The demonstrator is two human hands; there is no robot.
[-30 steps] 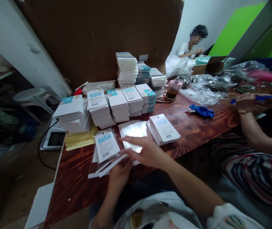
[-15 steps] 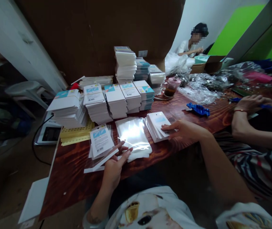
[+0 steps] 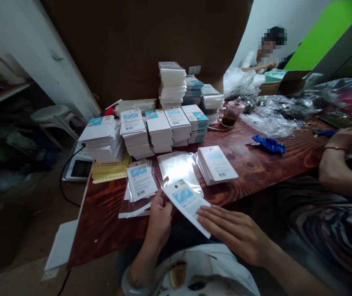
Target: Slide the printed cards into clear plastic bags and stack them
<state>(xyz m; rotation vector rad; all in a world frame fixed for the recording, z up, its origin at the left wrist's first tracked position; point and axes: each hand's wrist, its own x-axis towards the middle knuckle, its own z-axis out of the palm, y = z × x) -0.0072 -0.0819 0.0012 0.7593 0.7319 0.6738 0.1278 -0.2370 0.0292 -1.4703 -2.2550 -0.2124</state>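
A printed white-and-blue card [image 3: 184,197] is held tilted above the table's front edge. My right hand [image 3: 234,230] grips its lower right part, fingers laid across the front and thumb hidden behind. At the card's left edge, my left hand [image 3: 161,216] is closed around it; whether clear film is also in those fingers cannot be made out. Behind the card lies a shiny pile of clear plastic bags [image 3: 171,164]. To the right stands a low stack of cards [image 3: 221,164]. Bagged cards [image 3: 141,181] rest left of my left hand.
Banded card stacks [image 3: 160,127] line the back, with taller piles [image 3: 172,82] behind. Yellow sticker sheets [image 3: 110,170] lie at left. A lidded cup [image 3: 231,114], blue part [image 3: 268,144] and plastic bags [image 3: 268,119] are rightward. A neighbour's arm [image 3: 338,160] rests at right.
My right hand has moved from the card stack toward me and left, bringing a card. My left hand has come off the clear bags to the card's edge. The view has shifted slightly.
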